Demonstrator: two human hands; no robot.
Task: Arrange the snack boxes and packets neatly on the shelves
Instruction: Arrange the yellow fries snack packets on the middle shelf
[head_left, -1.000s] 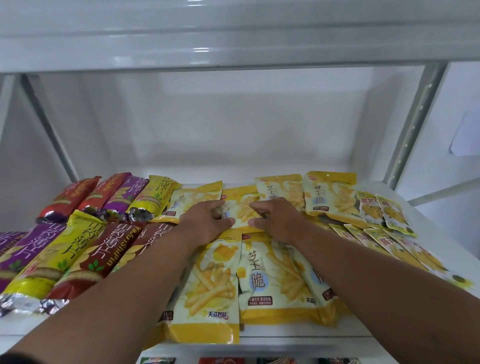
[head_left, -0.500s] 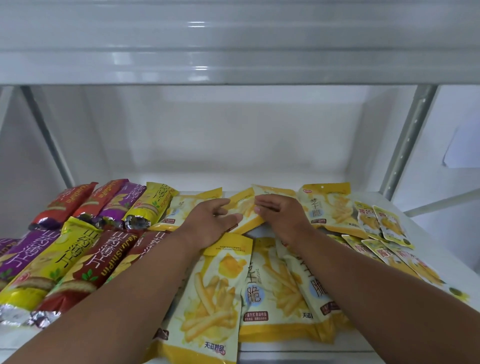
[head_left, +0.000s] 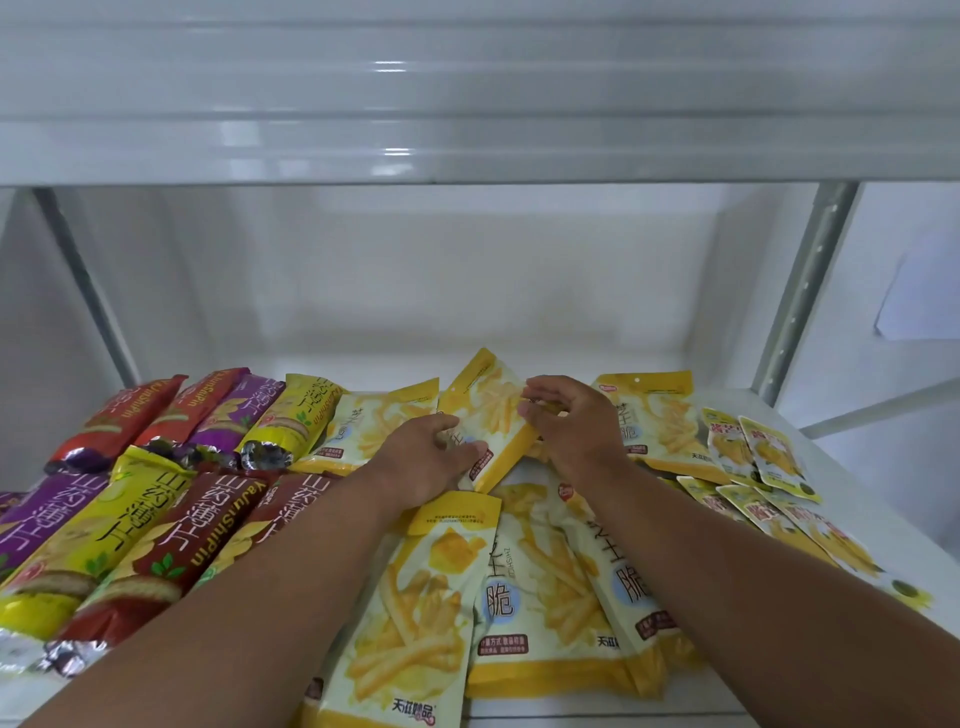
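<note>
Both hands reach to the far middle of a white shelf and hold one yellow fries packet, tilted with its top corner raised toward the back wall. The left hand grips the packet's near lower edge, fingers curled over it; the right hand pinches its right side, fingers bent onto the wrapper. Just left of that packet lies a second fries packet, partly under the left hand, and to its right a third fries packet lies flat. Near the shelf's front edge, below the two forearms, more fries packets overlap one another. On the left, long tube-shaped chip packets in red, purple and yellow lie in two rows, touching side by side. On the right, small yellow sachets overlap in a line running from far to near. An upper shelf spans the top of the view, and a grey metal upright stands at the far right.
</note>
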